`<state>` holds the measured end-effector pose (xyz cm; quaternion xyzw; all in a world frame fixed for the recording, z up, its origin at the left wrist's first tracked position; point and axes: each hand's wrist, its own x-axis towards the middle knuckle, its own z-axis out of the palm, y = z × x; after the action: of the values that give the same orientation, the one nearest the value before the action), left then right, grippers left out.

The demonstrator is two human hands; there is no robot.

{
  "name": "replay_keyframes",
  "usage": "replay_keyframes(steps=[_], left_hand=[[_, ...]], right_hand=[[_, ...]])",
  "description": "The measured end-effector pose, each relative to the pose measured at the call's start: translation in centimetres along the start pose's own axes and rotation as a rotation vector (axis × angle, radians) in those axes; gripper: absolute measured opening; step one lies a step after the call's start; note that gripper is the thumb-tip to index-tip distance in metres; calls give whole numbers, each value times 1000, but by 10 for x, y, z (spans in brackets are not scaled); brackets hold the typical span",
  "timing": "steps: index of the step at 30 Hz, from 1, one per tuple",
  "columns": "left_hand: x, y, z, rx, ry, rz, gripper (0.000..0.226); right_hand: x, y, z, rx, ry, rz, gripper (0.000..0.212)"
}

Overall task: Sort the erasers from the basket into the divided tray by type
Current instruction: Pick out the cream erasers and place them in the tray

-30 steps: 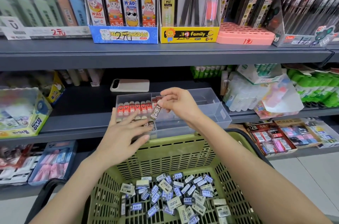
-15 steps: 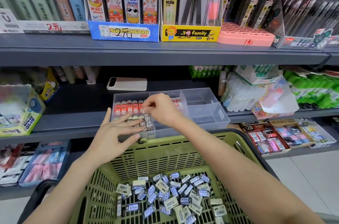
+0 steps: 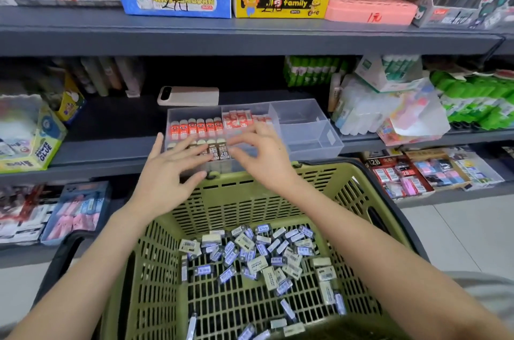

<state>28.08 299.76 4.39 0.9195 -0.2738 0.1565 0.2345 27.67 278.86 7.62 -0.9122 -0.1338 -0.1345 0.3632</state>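
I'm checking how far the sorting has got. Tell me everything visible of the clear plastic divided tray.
The clear plastic divided tray sits level on the grey metal shelf, behind the green plastic basket. Thin walls split it into compartments. Back left holds a row of upright red-orange erasers; front left, brown 2B erasers; the middle, red-and-white erasers. Both right compartments look empty. The left hand and right hand spread over its front; contact is unclear.

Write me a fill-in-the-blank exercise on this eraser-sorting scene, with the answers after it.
The loose erasers lie in a ____ basket.
The brown erasers in the tray are marked ____.
The tray stands on a ____.
Answers: green; 2B; shelf.
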Motion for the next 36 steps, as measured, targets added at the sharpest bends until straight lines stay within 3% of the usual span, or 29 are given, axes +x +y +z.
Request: replay_keyframes(steps=[4, 9, 11, 16, 19, 22, 24, 26, 28, 30, 32, 34, 36], left_hand=[[-19, 15, 8, 105, -31, -36, 57], [-27, 34, 14, 169, 5, -105, 61], [-32, 40, 14, 162, 71, -85, 51], [-49, 44, 13, 77, 318, -36, 25], [-54, 45, 10, -5, 340, -105, 19], [-53, 52, 14, -261, 150, -393, 19], [-51, 57, 21, -501, -130, -708, 18], [-53, 59, 37, -701, -399, -954, 13], [-56, 68, 58, -933, -516, -1098, 35], [-58, 81, 83, -1113, -436, -1164, 36], [-61, 88, 106, -1134, -294, -1167, 26], [-69, 88, 126, -971, -316, -1053, 14], [-83, 82, 143, -692, -486, -864, 8]], right_hand=[[-76, 35, -6, 79, 38, -41, 10], [-138, 101, 17, -181, -445, 367, 21], [-149, 117, 28, -229, -536, 425, 31], [-147, 116, 72, -328, -611, 258, 56], [-141, 107, 104, -537, -618, 138, 57], [-134, 105, 115, -597, -572, 234, 44], [-133, 104, 110, -532, -567, 313, 38], [-130, 98, 99, -310, -473, 380, 30], [-126, 84, 85, 7, -348, 409, 24], [-124, 72, 74, 245, -319, 364, 18], [-125, 70, 64, 356, -415, 402, 17], [-129, 84, 52, 245, -540, 539, 20], [-144, 107, 41, 9, -605, 691, 15]])
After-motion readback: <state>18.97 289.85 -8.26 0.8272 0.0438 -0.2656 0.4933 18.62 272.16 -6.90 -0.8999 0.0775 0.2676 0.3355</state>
